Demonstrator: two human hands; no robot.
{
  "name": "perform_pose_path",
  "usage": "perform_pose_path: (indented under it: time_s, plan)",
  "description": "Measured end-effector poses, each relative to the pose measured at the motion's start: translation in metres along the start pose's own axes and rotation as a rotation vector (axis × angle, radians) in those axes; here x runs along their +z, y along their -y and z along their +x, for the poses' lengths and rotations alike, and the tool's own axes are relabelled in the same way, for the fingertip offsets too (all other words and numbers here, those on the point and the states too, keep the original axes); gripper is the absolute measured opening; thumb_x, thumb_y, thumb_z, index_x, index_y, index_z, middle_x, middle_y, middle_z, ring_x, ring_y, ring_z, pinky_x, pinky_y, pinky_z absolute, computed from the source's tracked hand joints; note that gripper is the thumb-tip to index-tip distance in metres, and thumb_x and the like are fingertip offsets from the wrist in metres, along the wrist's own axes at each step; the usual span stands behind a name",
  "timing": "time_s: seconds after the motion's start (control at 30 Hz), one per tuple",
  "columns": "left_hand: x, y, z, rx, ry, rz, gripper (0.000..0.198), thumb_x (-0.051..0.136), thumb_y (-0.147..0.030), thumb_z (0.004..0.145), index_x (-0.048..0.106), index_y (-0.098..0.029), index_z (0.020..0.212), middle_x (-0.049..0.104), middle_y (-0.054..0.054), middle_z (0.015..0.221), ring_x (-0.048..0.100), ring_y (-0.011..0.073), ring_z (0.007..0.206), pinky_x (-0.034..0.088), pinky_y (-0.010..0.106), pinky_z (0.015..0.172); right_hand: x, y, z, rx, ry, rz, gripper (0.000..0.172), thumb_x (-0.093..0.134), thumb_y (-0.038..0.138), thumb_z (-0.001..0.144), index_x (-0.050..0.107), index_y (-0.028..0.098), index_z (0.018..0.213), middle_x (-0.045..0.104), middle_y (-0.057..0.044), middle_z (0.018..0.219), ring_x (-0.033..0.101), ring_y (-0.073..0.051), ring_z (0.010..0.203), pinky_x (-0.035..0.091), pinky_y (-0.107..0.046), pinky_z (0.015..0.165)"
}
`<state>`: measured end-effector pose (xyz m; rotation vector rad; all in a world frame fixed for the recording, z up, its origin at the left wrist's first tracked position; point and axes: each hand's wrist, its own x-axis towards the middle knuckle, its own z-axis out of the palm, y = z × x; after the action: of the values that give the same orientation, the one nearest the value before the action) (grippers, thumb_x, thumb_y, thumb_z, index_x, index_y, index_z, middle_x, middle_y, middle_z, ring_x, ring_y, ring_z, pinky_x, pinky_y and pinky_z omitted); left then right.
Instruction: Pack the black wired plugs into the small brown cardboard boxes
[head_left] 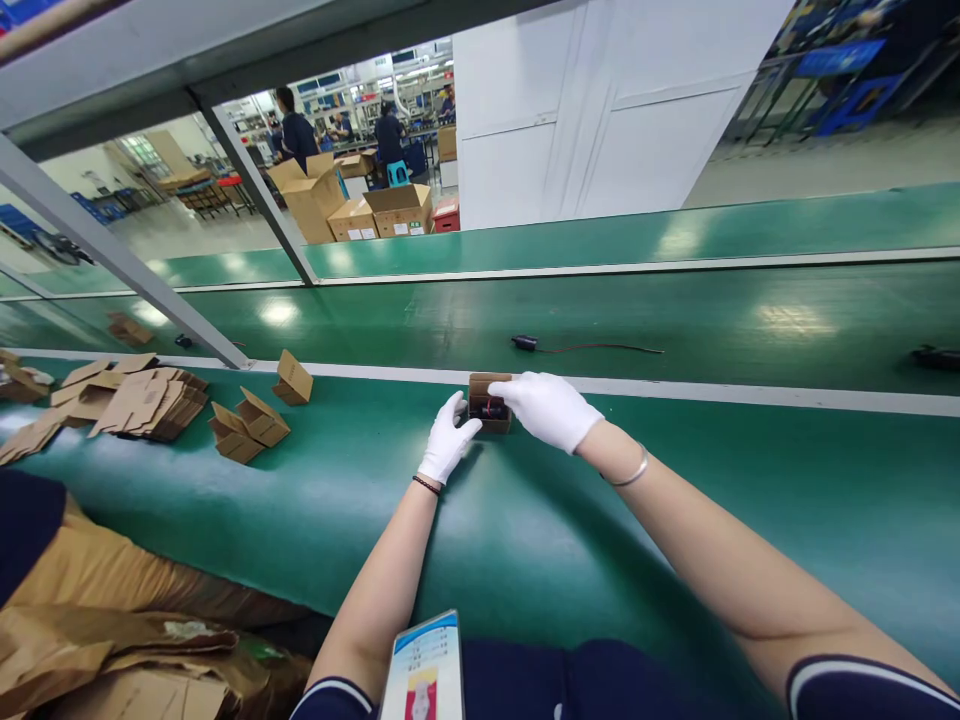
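A long green worktop (337,510) carries the work. The gloved right hand (551,408) is at the right side of a small open carton (495,426), the gloved left hand (448,442) at its left. The left grip has thumb and fingers apart; whether either grip is clamped, I cannot tell. Inside lies a black part (491,411). The step seems to be settling this part; the next move calls for a steady carton.
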<state>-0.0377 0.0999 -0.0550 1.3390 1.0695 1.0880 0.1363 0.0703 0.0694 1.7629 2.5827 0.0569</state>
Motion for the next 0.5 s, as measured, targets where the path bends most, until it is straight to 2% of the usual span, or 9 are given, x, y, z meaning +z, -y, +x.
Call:
perform_pose_path:
  time_s: [0.13,0.27,0.37,0.5]
  plan:
    - [-0.006,0.0,-0.001,0.086,0.061,-0.06,0.063,0.061,-0.038,0.08,0.038,-0.023,0.138,0.04,0.01,0.144,0.037,0.0266,0.134,0.027,0.043,0.112,0.013,0.007,-0.021,0.122,0.03,0.056,0.034,0.037,0.031,0.093,0.058,0.026,0.119,0.068,-0.008,0.102,0.063,-0.023,0.087,0.043,-0.03,0.07]
    - [-0.002,-0.01,0.013,0.161,0.097,-0.088,0.055,0.043,-0.048,0.09,0.036,-0.025,0.139,0.032,0.004,0.15,0.028,0.0214,0.139,0.019,0.036,0.117,0.027,0.026,-0.023,0.106,0.064,0.086,0.038,0.037,0.029,0.092,0.051,0.024,0.127,0.056,-0.009,0.128,0.063,-0.024,0.092,0.046,-0.033,0.072]
    - [0.007,-0.012,0.02,0.144,0.117,-0.062,0.056,0.032,-0.054,0.092,0.043,-0.021,0.135,0.039,0.005,0.146,0.032,0.0207,0.137,0.021,0.035,0.116,0.029,0.037,-0.012,0.071,0.127,0.092,0.037,0.037,0.025,0.09,0.052,0.022,0.124,0.058,-0.01,0.124,0.064,-0.026,0.092,0.048,-0.036,0.071]
    - [0.016,-0.006,0.015,0.103,0.052,-0.052,0.057,0.025,-0.056,0.093,0.043,-0.021,0.135,0.044,0.006,0.142,0.038,0.0202,0.133,0.025,0.034,0.114,0.028,0.044,0.005,0.039,0.189,0.06,0.036,0.039,0.024,0.088,0.055,0.021,0.121,0.059,-0.014,0.116,0.064,-0.029,0.091,0.049,-0.039,0.07]
